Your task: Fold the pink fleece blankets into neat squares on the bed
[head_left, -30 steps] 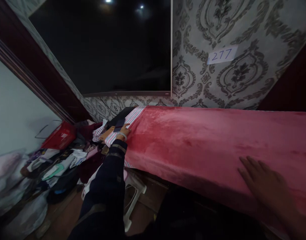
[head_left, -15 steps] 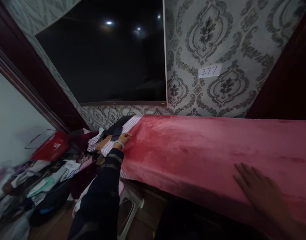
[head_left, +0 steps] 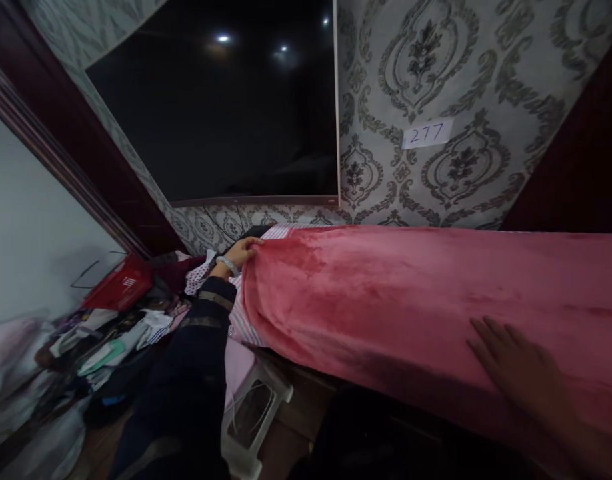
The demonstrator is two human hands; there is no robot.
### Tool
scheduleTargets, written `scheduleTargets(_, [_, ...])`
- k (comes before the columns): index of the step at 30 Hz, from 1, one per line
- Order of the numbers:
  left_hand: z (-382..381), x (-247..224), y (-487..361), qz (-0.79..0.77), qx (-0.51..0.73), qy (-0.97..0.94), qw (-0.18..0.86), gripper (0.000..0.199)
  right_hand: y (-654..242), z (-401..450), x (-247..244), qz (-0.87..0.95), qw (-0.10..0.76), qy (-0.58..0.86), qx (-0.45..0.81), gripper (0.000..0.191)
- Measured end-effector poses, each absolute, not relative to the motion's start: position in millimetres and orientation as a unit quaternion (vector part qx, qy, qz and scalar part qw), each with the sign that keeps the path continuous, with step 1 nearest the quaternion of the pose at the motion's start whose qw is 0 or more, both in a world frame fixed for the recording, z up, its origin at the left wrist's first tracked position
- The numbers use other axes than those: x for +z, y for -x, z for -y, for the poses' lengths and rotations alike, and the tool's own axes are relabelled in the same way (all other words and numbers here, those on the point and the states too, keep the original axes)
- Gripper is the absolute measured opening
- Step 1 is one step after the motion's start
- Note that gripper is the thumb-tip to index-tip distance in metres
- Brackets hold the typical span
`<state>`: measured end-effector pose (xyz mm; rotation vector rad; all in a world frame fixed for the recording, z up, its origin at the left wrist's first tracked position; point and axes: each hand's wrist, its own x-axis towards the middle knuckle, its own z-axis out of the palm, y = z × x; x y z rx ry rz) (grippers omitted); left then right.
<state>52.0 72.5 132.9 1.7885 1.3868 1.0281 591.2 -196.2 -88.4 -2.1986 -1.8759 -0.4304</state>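
Red plush cloth (head_left: 366, 287) lies over striped fabric (head_left: 243, 324) below the TV (head_left: 236, 113), left hand (head_left: 239, 254) pinching its left edge, right hand (head_left: 519, 360) open and flat on top. Even, gentle tension at the pinch, with the right palm pressing lightly, should limit bunching.

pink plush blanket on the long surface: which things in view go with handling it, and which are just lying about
In use:
- pink plush blanket
- left hand, pinching its edge
- right hand, spread over it
- striped cloth beneath, probably

Just about:
- red container with white marks
- heaped mixed clothes
- white plastic stool
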Motion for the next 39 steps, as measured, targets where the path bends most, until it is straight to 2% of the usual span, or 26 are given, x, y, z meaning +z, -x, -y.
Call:
scheduleTargets(4, [-59, 162, -57, -0.496, 0.369, -0.734, 0.281, 0.037, -591, 195, -89, 0.633, 0.133, 0.749, -0.145, 0.063])
scheduleTargets(9, [-42, 203, -64, -0.503, 0.350, -0.752, 0.241, 0.025, -596, 185, -89, 0.612, 0.171, 0.766, -0.098, 0.061])
scheduleTargets(13, [-23, 231, -75, -0.455, 0.408, -0.756, 0.234, 0.018, -589, 161, -76, 0.607, 0.249, 0.750, -0.077, 0.062])
scheduleTargets(17, [-8, 257, -92, -0.435, 0.442, -0.754, 0.215, 0.021, -558, 125, -49, 0.659, 0.331, 0.673, -0.062, 0.062])
scheduleTargets(21, [3, 281, -112, -0.440, 0.453, -0.752, 0.189, 0.024, -512, 92, -18, 0.706, 0.348, 0.616, -0.017, 0.077])
scheduleTargets(24, [13, 298, -125, -0.427, 0.459, -0.758, 0.180, 0.024, -480, 78, -2, 0.694, 0.344, 0.632, 0.018, 0.096])
scheduleTargets(26, [20, 307, -132, -0.415, 0.467, -0.757, 0.188, 0.024, -464, 72, 2, 0.669, 0.351, 0.654, 0.034, 0.101])
scheduleTargets(29, [28, 317, -140, -0.408, 0.478, -0.754, 0.192, 0.023, -447, 66, 2, 0.643, 0.386, 0.660, 0.031, 0.086])
scheduleTargets(33, [36, 324, -149, -0.407, 0.468, -0.761, 0.188, 0.022, -434, 59, -4, 0.638, 0.456, 0.620, 0.023, 0.038])
scheduleTargets(34, [38, 325, -151, -0.410, 0.465, -0.762, 0.189, 0.022, -432, 58, -5, 0.640, 0.468, 0.608, 0.027, 0.030])
scheduleTargets(37, [43, 327, -156, -0.422, 0.464, -0.755, 0.189, 0.023, -431, 57, -8, 0.645, 0.489, 0.587, 0.026, 0.028])
scheduleTargets(39, [45, 329, -158, -0.425, 0.469, -0.752, 0.183, 0.024, -433, 58, -10, 0.645, 0.489, 0.587, 0.009, 0.038])
